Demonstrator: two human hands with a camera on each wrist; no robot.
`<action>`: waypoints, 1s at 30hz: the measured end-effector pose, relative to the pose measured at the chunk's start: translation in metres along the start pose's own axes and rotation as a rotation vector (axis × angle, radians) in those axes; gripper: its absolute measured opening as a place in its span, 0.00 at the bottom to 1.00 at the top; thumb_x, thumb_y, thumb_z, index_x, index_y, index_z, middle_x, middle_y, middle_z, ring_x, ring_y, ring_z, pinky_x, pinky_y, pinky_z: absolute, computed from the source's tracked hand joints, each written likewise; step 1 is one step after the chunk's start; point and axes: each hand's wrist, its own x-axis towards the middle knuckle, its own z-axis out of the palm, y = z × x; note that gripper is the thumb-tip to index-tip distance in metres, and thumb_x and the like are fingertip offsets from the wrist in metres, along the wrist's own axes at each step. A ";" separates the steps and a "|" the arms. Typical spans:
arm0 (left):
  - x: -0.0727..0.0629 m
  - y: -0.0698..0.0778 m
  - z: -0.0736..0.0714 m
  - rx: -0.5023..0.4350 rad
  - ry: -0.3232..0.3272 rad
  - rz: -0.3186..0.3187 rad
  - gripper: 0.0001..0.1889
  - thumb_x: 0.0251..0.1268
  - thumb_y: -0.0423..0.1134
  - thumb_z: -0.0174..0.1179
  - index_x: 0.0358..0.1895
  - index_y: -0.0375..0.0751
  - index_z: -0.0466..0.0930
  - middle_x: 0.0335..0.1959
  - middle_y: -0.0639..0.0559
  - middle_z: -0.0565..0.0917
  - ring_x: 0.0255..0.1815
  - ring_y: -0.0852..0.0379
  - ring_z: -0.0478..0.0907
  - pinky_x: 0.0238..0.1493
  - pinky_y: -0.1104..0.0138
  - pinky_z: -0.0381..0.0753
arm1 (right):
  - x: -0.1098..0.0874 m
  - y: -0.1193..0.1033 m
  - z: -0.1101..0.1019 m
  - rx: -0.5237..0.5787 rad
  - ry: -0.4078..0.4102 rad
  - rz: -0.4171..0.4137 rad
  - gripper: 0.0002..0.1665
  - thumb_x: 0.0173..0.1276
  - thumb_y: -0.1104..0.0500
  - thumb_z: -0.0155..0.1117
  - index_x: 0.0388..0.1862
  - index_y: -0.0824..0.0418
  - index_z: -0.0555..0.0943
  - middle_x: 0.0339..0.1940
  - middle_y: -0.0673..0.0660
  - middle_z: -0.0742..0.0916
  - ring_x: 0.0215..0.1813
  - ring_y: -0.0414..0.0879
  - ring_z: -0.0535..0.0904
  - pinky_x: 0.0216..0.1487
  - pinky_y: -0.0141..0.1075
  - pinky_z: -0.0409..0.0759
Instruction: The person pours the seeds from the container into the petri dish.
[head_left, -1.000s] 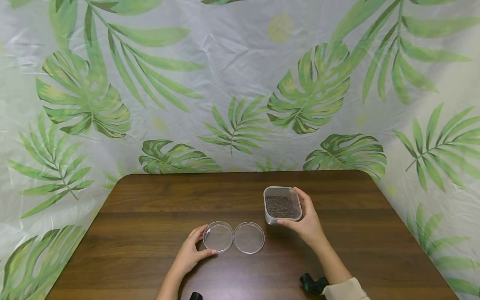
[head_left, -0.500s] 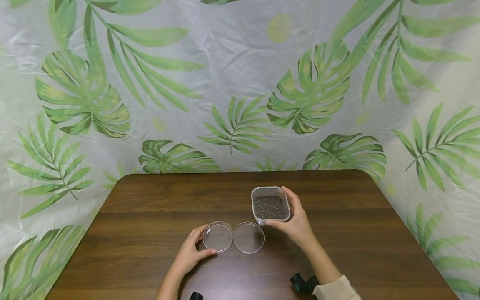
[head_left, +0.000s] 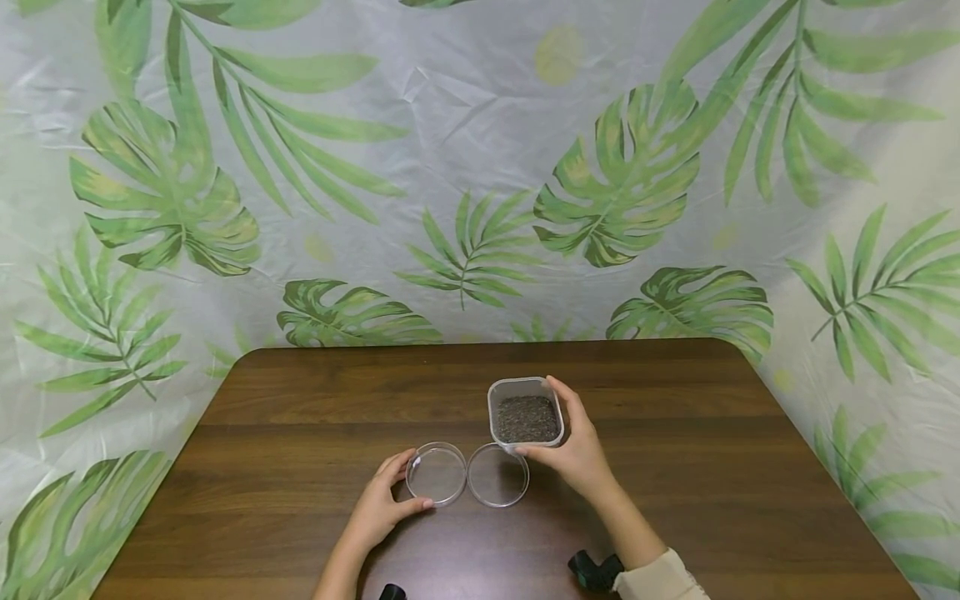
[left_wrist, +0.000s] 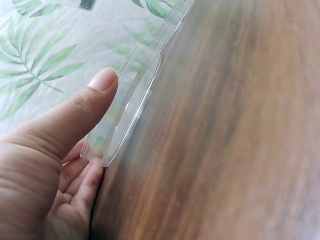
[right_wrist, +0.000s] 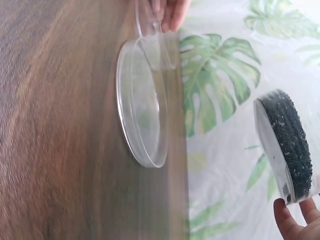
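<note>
Side by side on the wooden table are two shallow clear petri dishes. My left hand point(head_left: 381, 507) holds the left dish point(head_left: 437, 477) by its edge, thumb on the near side and fingers on the far side. In the left wrist view that dish point(left_wrist: 131, 97) lies between thumb and fingers. With thumb and fingers round its right side, my right hand point(head_left: 579, 454) grips a square clear plastic container point(head_left: 517, 388). Dark soil-like granules point(head_left: 528, 421) cover its bottom. Raised above the table, the container overlaps the far rim of the right dish point(head_left: 498, 483).
The brown wooden table point(head_left: 285, 467) has rounded far corners. A leaf-printed cloth point(head_left: 480, 167) hangs behind and along both sides. A black wrist device point(head_left: 596, 572) sits by the right sleeve point(head_left: 656, 579), and another dark device point(head_left: 392, 592) shows beside the left wrist.
My right hand has carried the container leftward, from right of the dishes to just behind the right dish. The left hand and both dishes have stayed in place.
</note>
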 end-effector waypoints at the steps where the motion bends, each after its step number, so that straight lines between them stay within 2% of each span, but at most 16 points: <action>1: 0.000 0.000 0.000 0.001 -0.002 0.001 0.42 0.36 0.44 0.73 0.60 0.34 0.66 0.55 0.43 0.71 0.51 0.45 0.72 0.53 0.55 0.69 | 0.000 -0.001 0.001 -0.007 0.003 0.003 0.57 0.34 0.70 0.77 0.66 0.65 0.58 0.60 0.66 0.68 0.56 0.62 0.66 0.52 0.47 0.69; 5: 0.000 0.001 0.000 0.000 -0.004 -0.004 0.42 0.36 0.43 0.73 0.61 0.34 0.66 0.55 0.43 0.71 0.51 0.46 0.72 0.53 0.55 0.69 | 0.000 0.000 0.007 -0.030 0.014 0.021 0.58 0.33 0.69 0.78 0.66 0.63 0.59 0.60 0.65 0.68 0.56 0.62 0.66 0.52 0.52 0.66; 7: 0.000 0.002 0.000 0.001 -0.003 -0.012 0.43 0.36 0.43 0.73 0.61 0.35 0.66 0.55 0.45 0.71 0.52 0.47 0.72 0.53 0.55 0.69 | 0.000 0.000 0.009 -0.046 0.017 0.029 0.58 0.33 0.69 0.78 0.66 0.62 0.60 0.59 0.66 0.68 0.53 0.62 0.67 0.49 0.52 0.68; 10: 0.000 0.003 0.000 0.001 0.001 -0.012 0.43 0.36 0.44 0.73 0.61 0.35 0.66 0.55 0.45 0.71 0.51 0.47 0.72 0.53 0.55 0.69 | -0.001 0.001 0.013 -0.071 0.020 0.046 0.58 0.32 0.68 0.79 0.66 0.61 0.60 0.58 0.67 0.69 0.49 0.61 0.68 0.46 0.51 0.69; 15: 0.000 0.002 0.000 -0.003 0.005 0.006 0.42 0.36 0.43 0.73 0.60 0.33 0.66 0.55 0.42 0.71 0.51 0.45 0.72 0.53 0.54 0.69 | -0.002 0.005 0.019 -0.083 0.014 0.057 0.58 0.32 0.67 0.79 0.66 0.59 0.61 0.57 0.67 0.69 0.48 0.60 0.67 0.44 0.47 0.68; 21: 0.000 0.002 0.000 -0.009 0.002 0.002 0.42 0.36 0.43 0.73 0.60 0.33 0.66 0.55 0.42 0.70 0.52 0.45 0.72 0.53 0.55 0.69 | -0.002 0.033 0.028 -0.105 0.004 0.050 0.60 0.31 0.60 0.81 0.66 0.52 0.61 0.60 0.57 0.69 0.50 0.53 0.64 0.45 0.45 0.67; 25: 0.000 0.003 -0.001 -0.009 0.003 -0.001 0.42 0.36 0.43 0.73 0.60 0.33 0.66 0.55 0.43 0.71 0.51 0.46 0.72 0.53 0.55 0.70 | -0.002 0.040 0.033 -0.119 0.011 0.012 0.60 0.30 0.57 0.82 0.66 0.49 0.61 0.62 0.48 0.68 0.55 0.47 0.62 0.50 0.46 0.67; 30: 0.000 0.002 -0.001 -0.008 0.002 -0.011 0.43 0.35 0.43 0.73 0.61 0.34 0.66 0.56 0.44 0.70 0.52 0.47 0.72 0.53 0.56 0.69 | -0.002 0.044 0.038 -0.151 0.012 -0.020 0.61 0.30 0.55 0.82 0.66 0.47 0.61 0.63 0.45 0.67 0.61 0.45 0.58 0.55 0.50 0.64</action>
